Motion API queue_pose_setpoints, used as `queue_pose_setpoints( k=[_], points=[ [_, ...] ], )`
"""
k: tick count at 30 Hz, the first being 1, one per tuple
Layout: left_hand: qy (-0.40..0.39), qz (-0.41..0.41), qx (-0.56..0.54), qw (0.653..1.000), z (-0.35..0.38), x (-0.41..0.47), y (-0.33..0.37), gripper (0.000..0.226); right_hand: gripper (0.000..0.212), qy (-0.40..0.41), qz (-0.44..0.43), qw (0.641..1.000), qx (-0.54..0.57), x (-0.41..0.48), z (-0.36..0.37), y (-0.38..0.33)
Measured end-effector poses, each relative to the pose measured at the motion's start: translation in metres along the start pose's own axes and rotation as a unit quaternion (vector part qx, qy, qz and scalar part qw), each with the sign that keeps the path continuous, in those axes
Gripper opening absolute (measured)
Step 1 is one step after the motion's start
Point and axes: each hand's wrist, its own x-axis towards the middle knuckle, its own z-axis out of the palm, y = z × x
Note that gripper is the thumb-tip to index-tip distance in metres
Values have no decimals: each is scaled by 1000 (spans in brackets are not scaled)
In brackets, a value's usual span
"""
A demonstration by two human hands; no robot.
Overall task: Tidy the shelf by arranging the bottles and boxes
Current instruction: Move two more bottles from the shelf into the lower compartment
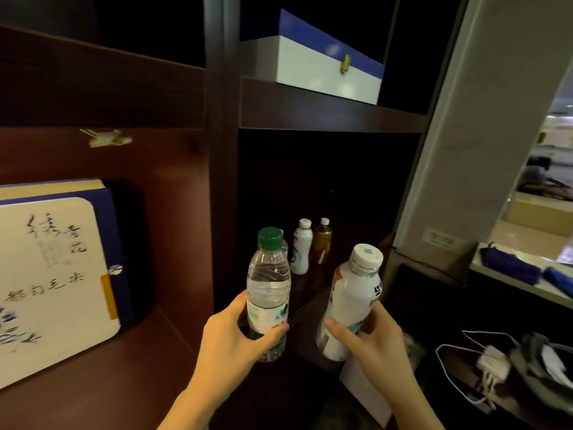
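Note:
My left hand (231, 333) grips a clear water bottle (268, 280) with a green cap, held upright in front of the dark wooden shelf (325, 119). A white bottle (352, 293) with a white cap leans slightly left in the grip of my right hand (372, 339). Deeper in the lower right compartment stand a small white bottle (301, 246) and an amber drink bottle (322, 240), side by side. A white and blue box (322, 66) with a gold clasp sits on the upper shelf. A large white and blue box (52, 274) with calligraphy leans in the left compartment.
A pale wall panel (471, 135) rises to the right of the shelf. Lower right lie a white charger with cable (493, 364) and grey cloth (548, 361). A blue tassel (511, 268) rests on a light counter. A white card (366, 389) sits below my right hand.

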Motion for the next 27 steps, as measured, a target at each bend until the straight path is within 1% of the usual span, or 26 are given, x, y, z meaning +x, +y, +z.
queue_pose_setpoints(
  k=[5, 12, 16, 19, 23, 25, 27],
  points=[
    [13, -42, 2, 999, 29, 16, -21, 65, 71, -1, 25, 999, -20, 24, -1, 29],
    [66, -114, 29, 991, 65, 49, -60, 59, 58, -47, 20, 998, -28, 87, 13, 78],
    [115, -155, 70, 979, 84, 68, -82, 58, 58, -83, 21, 996, -19, 127, 23, 109],
    [147, -171, 103, 969, 98, 78, -95, 59, 57, -112, 19, 993, -16, 154, 34, 130],
    [195, -203, 115, 952, 113, 89, -113, 64, 53, -156, 19, 988, 1, 183, 50, 153],
    [218, -227, 112, 943, 117, 93, -123, 57, 52, -175, 23, 984, 11, 195, 60, 162],
    [240, -264, 101, 929, 120, 98, -132, 43, 50, -195, 22, 980, 21, 206, 70, 172]
  ],
)
